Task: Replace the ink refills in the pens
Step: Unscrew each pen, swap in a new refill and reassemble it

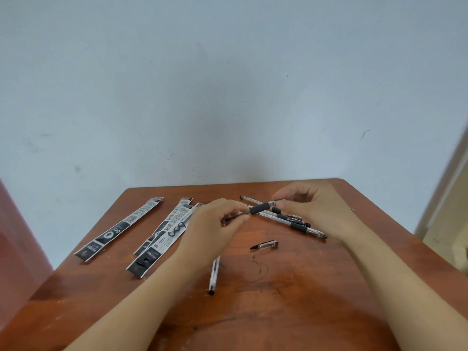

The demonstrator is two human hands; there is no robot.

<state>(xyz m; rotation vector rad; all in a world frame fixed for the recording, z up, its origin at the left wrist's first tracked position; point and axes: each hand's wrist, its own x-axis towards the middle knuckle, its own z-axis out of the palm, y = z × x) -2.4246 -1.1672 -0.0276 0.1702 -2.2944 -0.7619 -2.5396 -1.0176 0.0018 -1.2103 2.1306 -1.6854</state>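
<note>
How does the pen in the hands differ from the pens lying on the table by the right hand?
The held pen is off the table, pinched near each end by the left hand and the right hand; the lying pens rest on the table, in no grip. The held pen slopes up toward the right; the lying pens slope down toward the right. Both have a clear barrel and a black grip.

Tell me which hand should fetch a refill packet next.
Left, probably. The long black-and-white refill packets lie right beside the left hand, while the right hand sits on the far side and can hold the clear black-gripped pen alone.
</note>
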